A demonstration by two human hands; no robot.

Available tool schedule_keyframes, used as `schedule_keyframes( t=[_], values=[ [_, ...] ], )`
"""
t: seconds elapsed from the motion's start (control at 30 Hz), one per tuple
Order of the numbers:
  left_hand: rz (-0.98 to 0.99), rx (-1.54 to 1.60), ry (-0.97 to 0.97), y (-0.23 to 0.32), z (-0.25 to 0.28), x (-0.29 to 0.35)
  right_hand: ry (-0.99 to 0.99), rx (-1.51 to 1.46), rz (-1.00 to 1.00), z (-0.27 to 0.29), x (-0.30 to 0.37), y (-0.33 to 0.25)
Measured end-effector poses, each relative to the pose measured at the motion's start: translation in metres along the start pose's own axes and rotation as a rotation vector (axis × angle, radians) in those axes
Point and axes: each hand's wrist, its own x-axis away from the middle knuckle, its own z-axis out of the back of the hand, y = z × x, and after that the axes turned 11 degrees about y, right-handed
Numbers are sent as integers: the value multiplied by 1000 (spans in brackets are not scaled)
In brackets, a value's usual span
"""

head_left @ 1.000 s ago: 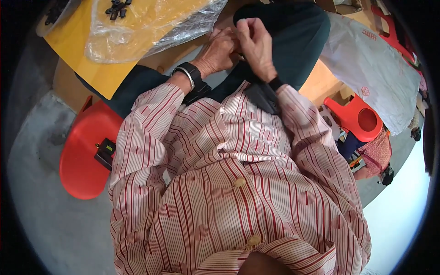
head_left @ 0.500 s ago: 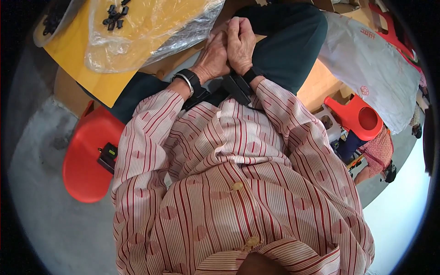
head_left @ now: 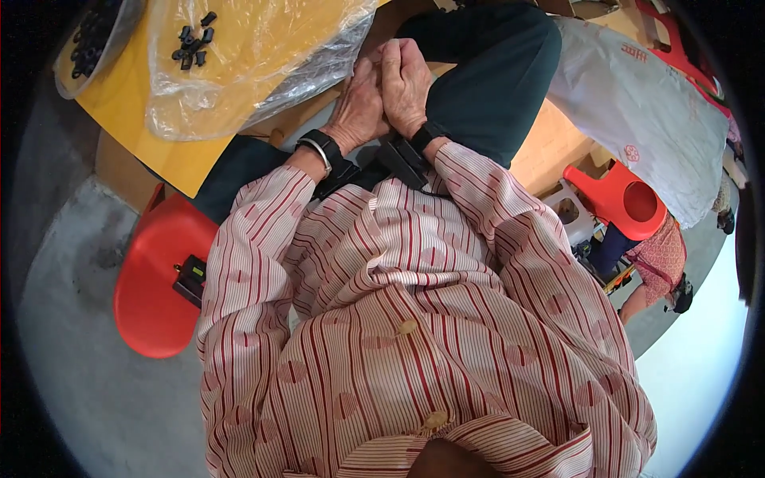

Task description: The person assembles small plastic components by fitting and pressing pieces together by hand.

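Observation:
My left hand [head_left: 358,110] and my right hand [head_left: 406,89] are pressed together above my lap, with the fingers bent inward at the far end. Whatever they hold, if anything, is hidden behind the fingers and too small to make out. To the left, a clear plastic bag [head_left: 203,107] lies on a yellow board [head_left: 151,143]. Several small black parts [head_left: 190,49] are gathered on the bag, apart from my hands. A dark strap sits on each wrist, and a black device [head_left: 405,162] lies beneath the right one.
At the upper left, a clear container [head_left: 65,70] holds more black parts. A red stool [head_left: 155,295] with a black device on it stands at my left. On the right are a white sack [head_left: 637,119], another red stool [head_left: 610,195] and a person in a red patterned top [head_left: 661,259].
The whole view has shifted slightly, so most things sit a little lower. My hands stay pressed together, with only slight finger movement.

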Motion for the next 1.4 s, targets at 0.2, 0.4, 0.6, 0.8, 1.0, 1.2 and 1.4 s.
schedule_keyframes(
  t=[0.2,0.4,0.6,0.8,1.0,1.2,1.4],
  values=[
    [169,-7,-114,7,3,1,-16,33,63,1,1,2],
    [166,-53,-115,-1,-6,8,-43,102,137,0,3,8],
    [205,-5,-100,-6,-9,14,-74,114,135,0,5,9],
    [77,-45,-59,1,5,7,-101,54,1,2,3,3],
    [-110,-133,-21,15,18,3,-92,-394,-303,14,-6,-2],
    [530,237,-159,41,38,-13,-501,-169,-35,72,-36,-19],
    [768,723,-193,52,65,-12,-702,-51,266,105,-26,-50]
  ],
)
